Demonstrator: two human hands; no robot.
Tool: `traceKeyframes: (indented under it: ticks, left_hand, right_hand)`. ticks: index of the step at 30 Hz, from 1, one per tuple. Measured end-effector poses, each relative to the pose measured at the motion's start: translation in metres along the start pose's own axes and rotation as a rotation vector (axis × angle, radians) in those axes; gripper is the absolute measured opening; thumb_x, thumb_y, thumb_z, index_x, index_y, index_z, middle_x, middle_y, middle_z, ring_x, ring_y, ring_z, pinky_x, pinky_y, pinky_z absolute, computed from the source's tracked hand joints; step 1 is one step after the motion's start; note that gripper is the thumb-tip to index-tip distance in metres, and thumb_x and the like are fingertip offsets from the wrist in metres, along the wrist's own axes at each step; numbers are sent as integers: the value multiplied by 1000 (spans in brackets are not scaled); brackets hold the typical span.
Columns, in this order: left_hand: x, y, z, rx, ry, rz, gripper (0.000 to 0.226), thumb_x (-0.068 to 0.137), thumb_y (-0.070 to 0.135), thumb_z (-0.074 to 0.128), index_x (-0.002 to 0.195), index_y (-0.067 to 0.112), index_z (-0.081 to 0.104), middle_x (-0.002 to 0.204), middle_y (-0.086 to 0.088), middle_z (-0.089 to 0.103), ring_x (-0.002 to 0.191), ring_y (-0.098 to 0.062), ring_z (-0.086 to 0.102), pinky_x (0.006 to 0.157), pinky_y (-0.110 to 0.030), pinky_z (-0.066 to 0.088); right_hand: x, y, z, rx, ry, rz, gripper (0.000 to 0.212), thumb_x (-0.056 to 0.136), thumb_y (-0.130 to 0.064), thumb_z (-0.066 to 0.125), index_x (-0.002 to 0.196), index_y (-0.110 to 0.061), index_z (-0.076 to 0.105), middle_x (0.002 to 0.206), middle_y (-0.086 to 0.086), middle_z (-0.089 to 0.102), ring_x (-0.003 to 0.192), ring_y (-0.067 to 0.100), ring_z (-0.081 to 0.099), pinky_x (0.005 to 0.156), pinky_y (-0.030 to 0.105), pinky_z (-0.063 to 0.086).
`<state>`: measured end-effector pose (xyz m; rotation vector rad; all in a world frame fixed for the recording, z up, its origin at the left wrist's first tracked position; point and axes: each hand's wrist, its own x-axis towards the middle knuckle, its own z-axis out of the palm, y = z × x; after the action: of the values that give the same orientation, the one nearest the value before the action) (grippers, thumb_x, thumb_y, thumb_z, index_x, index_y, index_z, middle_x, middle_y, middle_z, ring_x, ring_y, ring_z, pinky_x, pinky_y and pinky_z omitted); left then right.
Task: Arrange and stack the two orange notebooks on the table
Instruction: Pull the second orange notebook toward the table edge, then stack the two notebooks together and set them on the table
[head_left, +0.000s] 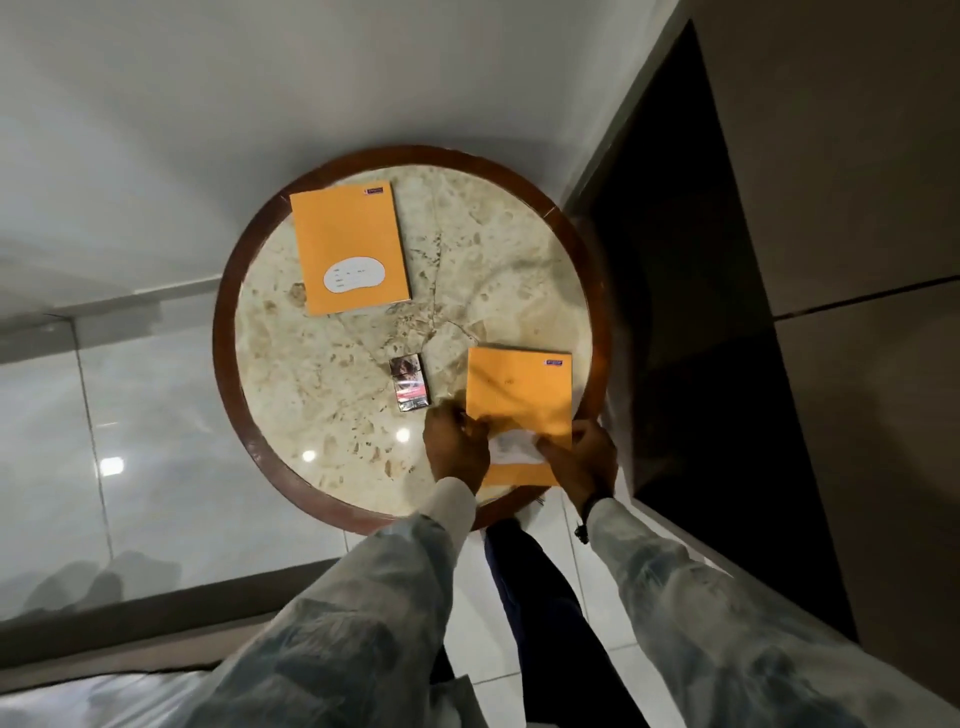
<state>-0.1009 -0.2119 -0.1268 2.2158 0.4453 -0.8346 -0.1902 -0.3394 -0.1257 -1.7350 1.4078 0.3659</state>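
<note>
Two orange notebooks lie on a round marble table (519, 270) with a dark wooden rim. The far notebook (348, 244) rests flat at the upper left, its white label facing up. The near notebook (519, 395) sits at the table's front right edge. My left hand (454, 447) grips its left lower edge and my right hand (582, 457) grips its right lower corner. The fingers partly cover its white label. The image is blurred around the hands.
A small dark packet (410, 384) lies on the table just left of the near notebook. A dark wall panel (691, 312) stands close on the right. Glossy white floor tiles (156, 441) spread to the left. My legs are below the table edge.
</note>
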Motion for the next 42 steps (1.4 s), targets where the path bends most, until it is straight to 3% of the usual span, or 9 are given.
traceKeyframes:
  ticks: [6, 14, 18, 24, 30, 33, 36, 39, 42]
  left_hand:
    - [84, 52, -82, -118, 148, 149, 27, 84, 22, 78, 98, 1, 71, 98, -20, 70, 91, -33, 65, 82, -40, 52]
    - [222, 81, -169, -27, 242, 152, 34, 84, 26, 79, 99, -4, 73, 82, -9, 67, 91, -38, 67, 91, -44, 57]
    - [242, 76, -173, 132, 211, 146, 50, 89, 25, 75, 128, 0, 57, 132, -24, 55, 123, -45, 55, 105, -47, 47]
    - [266, 77, -188, -14, 48, 22, 38, 82, 21, 74, 117, 12, 62, 126, -8, 67, 122, -37, 62, 109, -54, 49]
    - [261, 72, -211, -166, -139, 485, 40, 83, -1, 75, 108, 7, 45, 101, 0, 60, 98, -21, 60, 89, -45, 55]
    - [250, 72, -210, -159, 48, 711, 31, 94, 0, 65, 119, -2, 46, 94, 21, 54, 86, 7, 57, 75, -16, 49]
    - [230, 66, -206, -148, 283, 775, 27, 102, 15, 59, 124, 5, 46, 92, 21, 48, 91, 12, 56, 77, -14, 46]
    - [215, 58, -196, -174, 227, 659, 40, 106, 20, 53, 142, 9, 40, 132, -3, 62, 121, -14, 64, 104, -37, 54]
    - [215, 59, -197, -178, 215, 695, 45, 105, 17, 55, 145, 8, 38, 135, -12, 61, 120, -23, 63, 101, -45, 55]
  right_hand:
    - [23, -116, 37, 85, 44, -277, 35, 77, -25, 86, 99, -6, 67, 103, 16, 72, 92, 33, 68, 64, 24, 44]
    - [72, -250, 138, -72, 15, -418, 32, 77, -28, 82, 94, -6, 65, 101, 14, 69, 97, 34, 64, 76, 39, 52]
    - [85, -255, 163, -211, 9, -409, 23, 78, -21, 78, 82, -4, 64, 96, 15, 66, 98, 39, 66, 69, 30, 38]
    - [92, -266, 182, -265, 14, -440, 33, 79, -29, 79, 86, -1, 64, 99, 17, 68, 98, 39, 65, 69, 35, 44]
    - [104, -300, 171, 53, -126, -370, 38, 92, -22, 72, 126, -6, 65, 128, 16, 70, 121, 35, 64, 103, 44, 53]
    - [83, -310, 162, 222, -10, -589, 37, 93, -15, 71, 128, -5, 62, 123, 11, 72, 113, 30, 69, 90, 30, 56]
    - [56, -292, 162, 275, 160, -858, 34, 95, -16, 70, 122, 0, 58, 109, 18, 70, 98, 33, 70, 85, 39, 60]
    - [45, -274, 173, 157, 206, -877, 30, 96, -10, 70, 116, 9, 58, 99, 22, 69, 88, 31, 68, 82, 50, 58]
    - [50, -277, 170, 164, 181, -867, 34, 95, -13, 71, 122, 5, 62, 109, 17, 74, 98, 30, 72, 86, 45, 61]
